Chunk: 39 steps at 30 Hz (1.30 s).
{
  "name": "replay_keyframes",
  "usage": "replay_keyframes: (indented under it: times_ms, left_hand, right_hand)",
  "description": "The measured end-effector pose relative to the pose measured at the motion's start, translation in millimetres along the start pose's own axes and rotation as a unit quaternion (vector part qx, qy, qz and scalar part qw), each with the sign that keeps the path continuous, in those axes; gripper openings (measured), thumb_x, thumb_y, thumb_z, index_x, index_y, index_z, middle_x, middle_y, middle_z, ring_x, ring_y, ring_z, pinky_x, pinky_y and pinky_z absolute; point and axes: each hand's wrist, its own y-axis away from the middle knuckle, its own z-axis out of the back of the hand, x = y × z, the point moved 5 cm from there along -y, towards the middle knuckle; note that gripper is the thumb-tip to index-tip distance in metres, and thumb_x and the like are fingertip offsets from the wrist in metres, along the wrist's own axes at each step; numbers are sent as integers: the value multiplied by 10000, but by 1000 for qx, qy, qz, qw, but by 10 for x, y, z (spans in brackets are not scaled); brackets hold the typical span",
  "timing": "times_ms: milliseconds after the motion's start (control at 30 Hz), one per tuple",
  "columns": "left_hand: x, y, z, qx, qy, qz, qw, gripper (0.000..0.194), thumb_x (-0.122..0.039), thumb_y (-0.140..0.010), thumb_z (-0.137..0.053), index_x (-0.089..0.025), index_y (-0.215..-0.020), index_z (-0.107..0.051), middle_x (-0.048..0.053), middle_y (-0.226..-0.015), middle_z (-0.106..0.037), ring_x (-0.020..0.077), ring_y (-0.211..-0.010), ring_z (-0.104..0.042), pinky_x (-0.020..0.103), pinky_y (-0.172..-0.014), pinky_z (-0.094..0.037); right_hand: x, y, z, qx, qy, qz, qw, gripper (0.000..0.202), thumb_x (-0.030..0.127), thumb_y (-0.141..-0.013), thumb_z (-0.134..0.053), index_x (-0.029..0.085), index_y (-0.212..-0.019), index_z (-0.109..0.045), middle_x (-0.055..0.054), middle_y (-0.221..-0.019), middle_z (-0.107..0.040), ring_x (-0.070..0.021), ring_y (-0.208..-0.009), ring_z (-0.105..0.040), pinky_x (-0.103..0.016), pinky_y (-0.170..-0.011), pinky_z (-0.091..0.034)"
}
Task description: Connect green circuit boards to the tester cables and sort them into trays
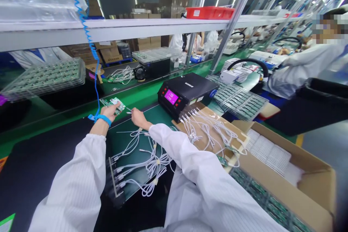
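My left hand [109, 112], with a blue wrist strap [104, 119] on its wrist, grips a green circuit board [119, 105] by its near edge. Close to the board's right side, my right hand [139, 119] pinches a thin white cable plug [129, 111]. A small gap shows between plug and board. Below my hands, white cables [157, 162] lie in bundles on the green mat, their plugs lined up along a metal strip [113, 177]. Right of my hands stands a black tester [187, 88] with a lit purple screen and several white cables plugged into its front.
A coiled blue cord [87, 30] hangs down to the wrist strap. A cardboard box [315, 163] holding white slabs stands at right, beside trays of boards [240, 100]. A shelf [152, 27] crosses overhead, bearing a red bin [210, 12]. A co-worker [296, 65] sits at far right.
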Motion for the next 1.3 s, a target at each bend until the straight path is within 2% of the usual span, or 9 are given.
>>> replay_keyframes:
  times_ms: [167,400,533,733,1000,1300]
  left_hand:
    - [15,21,-3,16,-2,-6,1000,259,2,-752,-773,-122,-627,-583,22,-629,-627,130,-616,-613,334,-676,-603]
    - [12,37,-6,34,-8,-7,999,292,-55,-681,-875,-127,-625,-598,13,-601,-610,133,-621,-603,348,-684,-612]
    - [14,31,-11,42,-9,-4,999,288,-71,-692,-882,-133,-635,-606,14,-606,-615,132,-635,-609,353,-706,-614]
    - [6,36,-8,46,-6,3,999,267,-68,-705,-872,-119,-635,-620,30,-636,-635,123,-623,-602,332,-672,-611]
    - [7,40,-15,57,5,8,998,297,-93,-669,-908,-121,-644,-613,15,-631,-619,114,-606,-588,311,-653,-600]
    - [-6,62,-5,49,-10,-5,999,231,-66,-757,-838,-121,-691,-623,13,-629,-630,127,-678,-612,363,-772,-587]
  right_hand:
    - [-59,104,72,-56,-159,14,986,215,223,-1070,-338,179,-1148,-534,-91,-1095,-716,-165,-953,-702,-293,-857,-543]
    - [-69,124,96,-84,-288,21,954,181,286,-1027,-456,181,-969,-592,-22,-843,-697,-132,-715,-658,-251,-708,-519]
    - [-31,181,142,-95,-317,27,943,238,319,-1012,-477,189,-862,-607,3,-748,-661,-125,-630,-588,-247,-651,-473]
    - [29,231,171,-103,-346,21,932,239,345,-1008,-475,184,-897,-613,1,-763,-662,-121,-605,-564,-245,-618,-461]
    - [53,228,179,-116,-352,14,929,263,383,-1016,-480,181,-921,-619,-12,-799,-679,-128,-651,-590,-250,-665,-486]
    - [43,213,155,-110,-351,13,930,245,355,-1005,-499,173,-927,-644,-9,-779,-687,-124,-626,-582,-239,-631,-472]
